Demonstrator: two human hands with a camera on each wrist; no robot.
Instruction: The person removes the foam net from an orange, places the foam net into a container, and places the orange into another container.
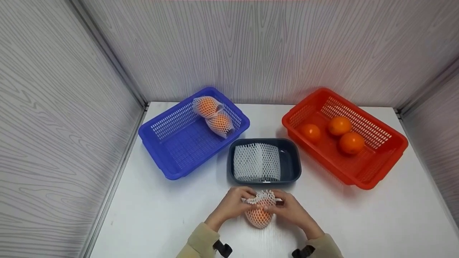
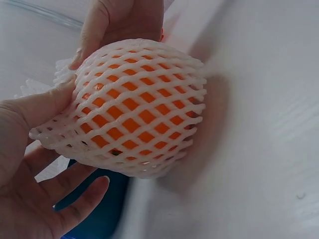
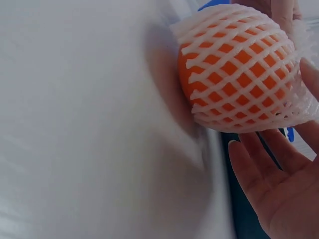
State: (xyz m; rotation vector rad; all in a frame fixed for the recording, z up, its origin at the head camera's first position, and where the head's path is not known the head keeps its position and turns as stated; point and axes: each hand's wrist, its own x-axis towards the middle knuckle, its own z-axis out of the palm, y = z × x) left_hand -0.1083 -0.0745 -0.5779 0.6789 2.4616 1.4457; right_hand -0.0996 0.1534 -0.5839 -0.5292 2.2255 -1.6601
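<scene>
An orange (image 1: 260, 216) sits inside a white foam net sleeve (image 2: 144, 107), close over the table near its front. My left hand (image 1: 237, 202) pinches the sleeve's gathered far end from the left, thumb on the mesh and fingers beneath. On the other side my right hand (image 1: 288, 208) pinches the same end between thumb and fingers. In the right wrist view, bare orange peel (image 3: 185, 74) shows at the sleeve's near edge. Just beyond the hands stands a dark blue-grey tray (image 1: 290, 165) with flat white foam net sleeves (image 1: 256, 163) in it.
At the back left, a blue basket (image 1: 161, 150) holds two net-wrapped oranges (image 1: 219, 122). A red basket (image 1: 380, 168) with three bare oranges (image 1: 351, 143) stands at the back right. Grey wood-grain panels (image 1: 229, 50) border the white table (image 1: 150, 211) at the back and sides.
</scene>
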